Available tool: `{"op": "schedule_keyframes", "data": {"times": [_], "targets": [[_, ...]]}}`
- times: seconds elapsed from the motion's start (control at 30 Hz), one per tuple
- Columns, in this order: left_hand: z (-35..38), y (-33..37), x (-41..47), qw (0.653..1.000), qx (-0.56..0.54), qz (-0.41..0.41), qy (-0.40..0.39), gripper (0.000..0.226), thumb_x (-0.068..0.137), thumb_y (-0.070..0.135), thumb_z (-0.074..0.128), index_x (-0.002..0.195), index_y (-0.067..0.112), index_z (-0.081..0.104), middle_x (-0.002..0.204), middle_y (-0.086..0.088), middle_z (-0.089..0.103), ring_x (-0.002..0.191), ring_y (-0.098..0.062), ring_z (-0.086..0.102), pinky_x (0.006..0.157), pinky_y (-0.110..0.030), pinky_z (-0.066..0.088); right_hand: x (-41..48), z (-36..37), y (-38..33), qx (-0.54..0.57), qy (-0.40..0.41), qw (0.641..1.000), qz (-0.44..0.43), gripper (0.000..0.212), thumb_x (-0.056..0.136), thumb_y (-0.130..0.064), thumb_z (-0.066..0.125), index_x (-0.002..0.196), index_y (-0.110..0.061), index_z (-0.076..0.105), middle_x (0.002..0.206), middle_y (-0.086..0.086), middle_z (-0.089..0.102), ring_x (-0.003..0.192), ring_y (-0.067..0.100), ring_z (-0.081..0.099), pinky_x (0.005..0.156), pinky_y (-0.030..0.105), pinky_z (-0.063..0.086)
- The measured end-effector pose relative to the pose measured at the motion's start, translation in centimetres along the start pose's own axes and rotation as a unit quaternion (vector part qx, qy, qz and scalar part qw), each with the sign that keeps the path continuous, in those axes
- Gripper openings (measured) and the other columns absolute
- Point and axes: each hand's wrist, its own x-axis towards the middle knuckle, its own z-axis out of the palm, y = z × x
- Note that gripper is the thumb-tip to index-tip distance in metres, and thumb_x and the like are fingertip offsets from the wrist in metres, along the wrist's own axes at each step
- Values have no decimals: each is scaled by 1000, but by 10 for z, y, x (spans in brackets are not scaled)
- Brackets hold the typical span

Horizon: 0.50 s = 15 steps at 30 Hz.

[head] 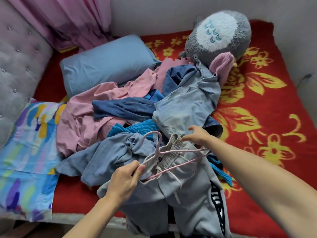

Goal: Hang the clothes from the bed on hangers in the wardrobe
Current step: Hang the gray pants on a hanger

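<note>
On a red floral blanket [257, 100] piled with clothes, the left hand [123, 181] pinches a pink hanger [181, 150] by its near end; the right hand [195, 136] pinches the grey sweatpants [180, 194] at the waistband.

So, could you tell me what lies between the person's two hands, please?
In the head view, the pink hanger spans between the left hand and right hand, lying across the grey sweatpants waistband.

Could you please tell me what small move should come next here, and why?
Probably slide the free end of the hanger into the waistband of the sweatpants. The left hand pinches one end of the hanger, which lies across the waistband, while the right hand pinches its edge.
</note>
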Motion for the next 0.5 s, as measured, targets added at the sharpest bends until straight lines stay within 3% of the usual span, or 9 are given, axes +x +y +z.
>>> {"op": "schedule_keyframes", "data": {"times": [0.07, 0.13, 0.27, 0.4, 0.43, 0.5], "targets": [[-1, 4, -10, 1000, 8, 19, 3, 52, 95, 61, 31, 72, 19, 51, 62, 9, 51, 58, -10, 52, 56, -31, 41, 6, 19, -6, -69, -37, 997, 4, 66, 62, -67, 73, 107, -19, 63, 105, 3, 64, 104, 26, 61, 83, 33, 48], [-2, 8, -21, 999, 17, 40, 0, 44, 98, 54, 35, 72, 21, 48, 62, 13, 45, 57, -5, 48, 55, -24, 39, 12, 37, -12, -140, -64, 988, -1, 62, 56, -76, 65, 85, -22, 61, 89, 0, 64, 92, 25, 62, 75, 33, 47], [-10, 7, -34, 998, 39, 43, 25, 43, 100, 48, 37, 69, 19, 48, 60, 11, 44, 54, -5, 44, 53, -21, 36, 6, 44, -11, -272, 3, 962, -4, 36, 75, -30, 57, 108, -19, 61, 107, 4, 68, 100, 25, 65, 82, 32, 51], [-15, 7, -31, 997, 40, 46, 47, 38, 99, 45, 39, 70, 22, 45, 60, 11, 42, 54, -4, 43, 51, -22, 36, 2, 31, 4, -68, -86, 994, 11, 28, 72, -28, 64, 95, -12, 68, 78, 5, 70, 65, 21, 67, 60, 29, 54], [-14, 8, -29, 997, 33, 51, 43, 35, 99, 43, 40, 71, 23, 43, 61, 12, 41, 54, -4, 43, 51, -22, 37, 4, 28, 3, -25, -99, 995, -6, 35, 73, -29, 69, 105, -14, 66, 86, 6, 68, 68, 19, 65, 60, 28, 53], [-13, 13, -27, 997, 25, 63, 33, 34, 100, 42, 41, 72, 23, 45, 63, 12, 43, 56, -5, 45, 52, -24, 39, 11, 29, -9, -11, -121, 991, -56, 63, 76, -32, 73, 134, -18, 51, 123, 10, 58, 102, 21, 61, 83, 30, 52]]}}
